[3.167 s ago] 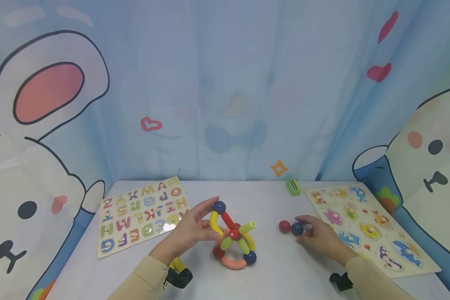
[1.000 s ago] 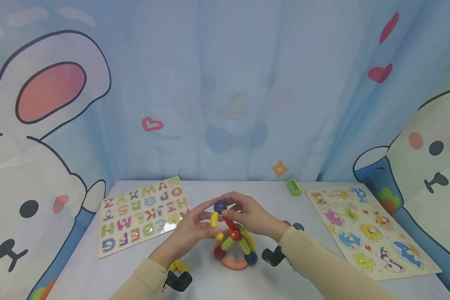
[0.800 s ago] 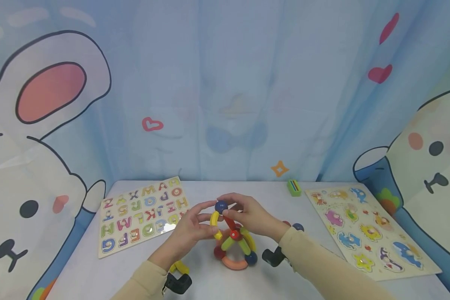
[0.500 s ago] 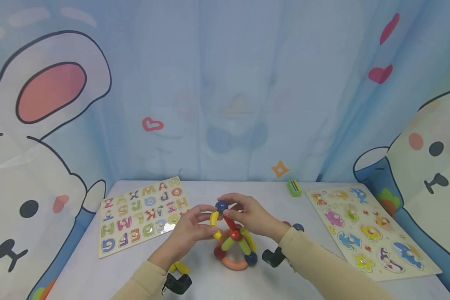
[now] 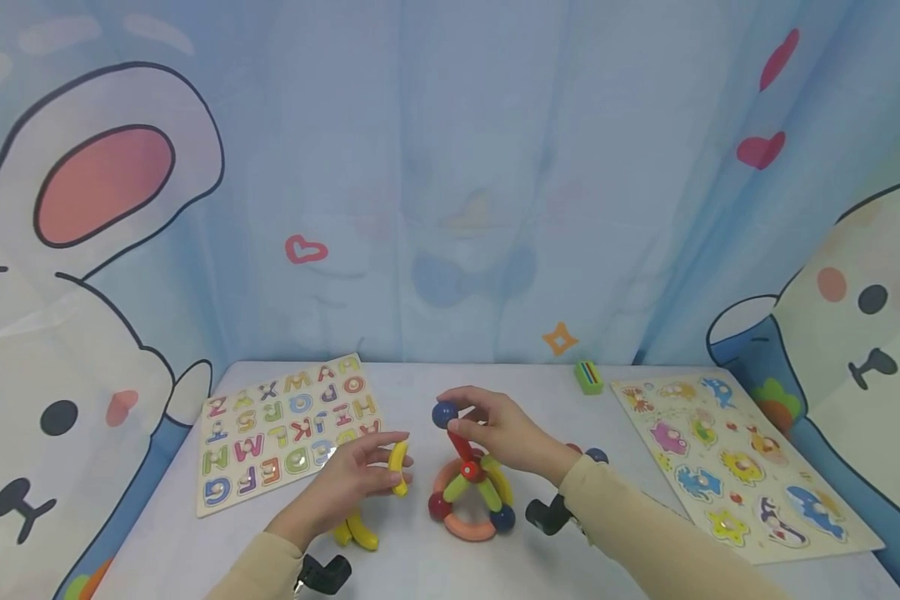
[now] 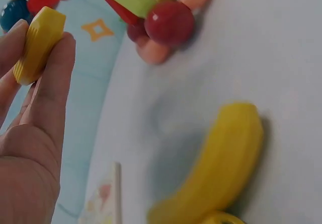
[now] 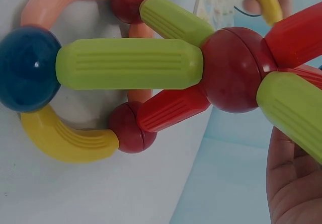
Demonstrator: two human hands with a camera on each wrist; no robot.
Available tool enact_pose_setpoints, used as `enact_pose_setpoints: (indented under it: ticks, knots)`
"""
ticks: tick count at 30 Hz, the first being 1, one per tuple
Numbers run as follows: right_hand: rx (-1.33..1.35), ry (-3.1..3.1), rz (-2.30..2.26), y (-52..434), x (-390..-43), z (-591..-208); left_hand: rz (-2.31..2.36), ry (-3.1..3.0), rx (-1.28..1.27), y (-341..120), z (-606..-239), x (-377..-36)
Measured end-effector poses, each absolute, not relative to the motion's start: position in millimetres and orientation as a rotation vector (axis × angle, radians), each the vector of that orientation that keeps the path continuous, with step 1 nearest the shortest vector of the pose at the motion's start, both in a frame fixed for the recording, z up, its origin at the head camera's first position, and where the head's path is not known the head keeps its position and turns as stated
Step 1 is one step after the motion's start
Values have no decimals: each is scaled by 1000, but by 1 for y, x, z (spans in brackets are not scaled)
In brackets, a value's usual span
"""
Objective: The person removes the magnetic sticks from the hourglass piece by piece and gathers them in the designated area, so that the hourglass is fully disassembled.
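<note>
The left hand (image 5: 345, 479) pinches a curved yellow stick (image 5: 398, 457) between thumb and fingers, just to the left of the toy ball-and-stick tower (image 5: 468, 492) on the white table (image 5: 195, 550). The right hand (image 5: 495, 429) has its fingertips closed on the blue ball (image 5: 444, 414) at the top of the tower. Two more yellow curved sticks (image 5: 356, 531) lie on the table left of the tower, near the left wrist.
</note>
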State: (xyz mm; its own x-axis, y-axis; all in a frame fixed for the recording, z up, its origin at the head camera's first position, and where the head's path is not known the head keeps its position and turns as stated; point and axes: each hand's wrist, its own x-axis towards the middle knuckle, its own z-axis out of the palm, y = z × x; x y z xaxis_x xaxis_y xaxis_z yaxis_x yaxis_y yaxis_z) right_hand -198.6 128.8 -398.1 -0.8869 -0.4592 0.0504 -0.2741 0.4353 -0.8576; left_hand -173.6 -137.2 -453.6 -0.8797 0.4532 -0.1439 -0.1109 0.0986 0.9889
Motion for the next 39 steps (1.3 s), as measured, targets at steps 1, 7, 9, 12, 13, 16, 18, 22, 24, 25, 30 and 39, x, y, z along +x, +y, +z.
enact_pose_setpoints:
  ticks: [1,7,9,12,13,16,18,22,24,25,30,39]
  knots:
    - [-640,2495,-1438,129,-199,-398,1828,1963,322,-139,-456,-174]
    - [-619,2485,-1453,130,-199,-399,1755,2008,277,-147,-470,-173]
    - [-620,2482,-1453,130,-199,-400,1732,2045,268,-149,-474,-173]
    - [-621,2481,-1450,130,-200,-401,1693,2106,262,-150,-477,-174]
    - [-621,2483,-1447,130,-200,-401,1672,2132,263,-151,-477,-174]
    - [-622,2484,-1447,130,-200,-402,1567,2239,277,-151,-478,-174]
    - [-628,2488,-1444,130,-200,-402,1485,2305,297,-151,-477,-174]
    - [-632,2495,-1437,131,-200,-401,1389,2367,363,-149,-479,-173]
    - [-629,2496,-1436,130,-201,-401,1373,2375,396,-149,-480,-173]
    - [-625,2496,-1435,130,-201,-401,1368,2379,412,-149,-481,-174]
    - [-605,2496,-1432,130,-200,-400,1313,2425,460,-148,-484,-176]
    - [-595,2504,-1418,130,-200,-399,1150,2546,535,-150,-487,-177]
